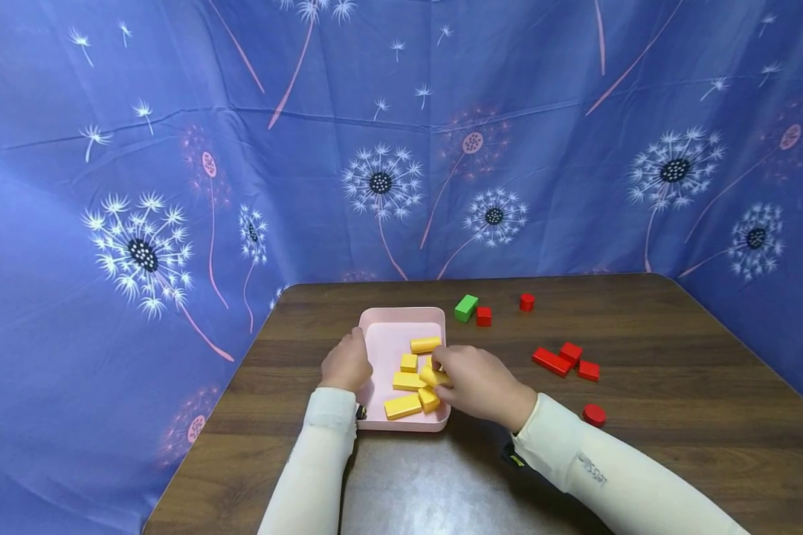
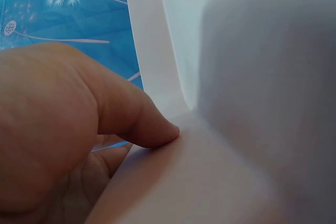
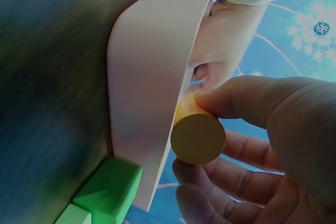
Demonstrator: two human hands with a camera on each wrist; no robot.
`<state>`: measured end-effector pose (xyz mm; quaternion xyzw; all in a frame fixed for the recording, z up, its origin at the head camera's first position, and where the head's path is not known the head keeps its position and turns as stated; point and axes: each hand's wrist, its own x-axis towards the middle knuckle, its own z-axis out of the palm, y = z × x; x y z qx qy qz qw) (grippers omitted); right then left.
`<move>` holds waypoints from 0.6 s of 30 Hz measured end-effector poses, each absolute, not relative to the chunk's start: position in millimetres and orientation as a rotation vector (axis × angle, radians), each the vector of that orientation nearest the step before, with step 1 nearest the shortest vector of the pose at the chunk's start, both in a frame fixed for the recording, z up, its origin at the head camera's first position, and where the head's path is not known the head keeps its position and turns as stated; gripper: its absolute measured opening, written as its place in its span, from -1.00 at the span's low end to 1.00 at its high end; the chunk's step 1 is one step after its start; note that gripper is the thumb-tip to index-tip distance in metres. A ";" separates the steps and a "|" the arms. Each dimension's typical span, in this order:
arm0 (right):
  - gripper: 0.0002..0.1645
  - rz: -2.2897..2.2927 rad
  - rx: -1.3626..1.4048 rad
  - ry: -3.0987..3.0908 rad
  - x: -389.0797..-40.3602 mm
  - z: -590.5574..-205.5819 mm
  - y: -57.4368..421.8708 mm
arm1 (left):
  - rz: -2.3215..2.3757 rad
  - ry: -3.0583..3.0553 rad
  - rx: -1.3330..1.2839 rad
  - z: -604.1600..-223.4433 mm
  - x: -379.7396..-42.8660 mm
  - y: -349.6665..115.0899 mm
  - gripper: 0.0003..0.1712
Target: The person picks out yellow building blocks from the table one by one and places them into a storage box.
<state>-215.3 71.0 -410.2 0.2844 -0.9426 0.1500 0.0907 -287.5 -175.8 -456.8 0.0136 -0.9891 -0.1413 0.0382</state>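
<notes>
A pale pink box holds several yellow blocks, among them a lying cylinder, a small cube and a long bar. My left hand grips the box's left wall, with the thumb pressed on the inner side and the other fingers outside. Over the right part of the box, my right hand pinches a yellow cylinder between thumb and fingers. In the right wrist view, that cylinder's round end faces the camera beside the box rim.
Behind the box's right corner lie a green block and a red cube. A red cylinder is farther right. Red blocks cluster on the wooden table, with a red disc nearer. A blue dandelion cloth hangs behind.
</notes>
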 end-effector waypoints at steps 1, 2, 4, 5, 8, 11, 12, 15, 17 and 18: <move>-0.72 0.450 0.840 -2.811 -215.8 -409.9 68.8 | -0.432 -3.034 0.040 -456.7 -287.7 -175.9 -0.24; -0.72 0.456 0.835 -2.821 -216.4 -409.6 66.7 | -0.430 -3.035 0.041 -457.0 -287.8 -175.9 -0.24; -0.70 0.467 0.826 -2.834 -217.4 -409.3 62.5 | -0.431 -3.037 0.045 -457.5 -288.4 -175.9 -0.23; -0.69 0.467 0.827 -2.831 -218.1 -409.4 60.5 | -0.431 -3.038 0.047 -457.9 -288.8 -175.9 -0.23; -0.69 0.452 0.833 -2.817 -220.0 -410.5 54.6 | -0.424 -3.039 0.052 -459.0 -289.3 -176.0 -0.24; -0.71 0.457 0.847 -2.794 -221.2 -412.1 48.9 | -0.419 -3.039 0.052 -459.3 -289.2 -176.3 -0.23; -0.72 0.457 0.850 -2.790 -221.5 -412.6 47.0 | -0.419 -3.038 0.049 -459.2 -289.1 -176.4 -0.23; -0.72 0.459 0.862 -2.775 -221.9 -414.1 41.1 | -0.424 -3.027 0.039 -458.9 -288.5 -177.0 -0.25; -0.71 0.457 0.873 -2.761 -222.2 -415.7 36.6 | -0.423 -3.018 0.031 -458.5 -288.2 -177.3 -0.28; -0.69 0.456 0.882 -2.750 -222.4 -416.6 34.3 | -0.424 -3.014 0.029 -458.3 -288.1 -177.5 -0.29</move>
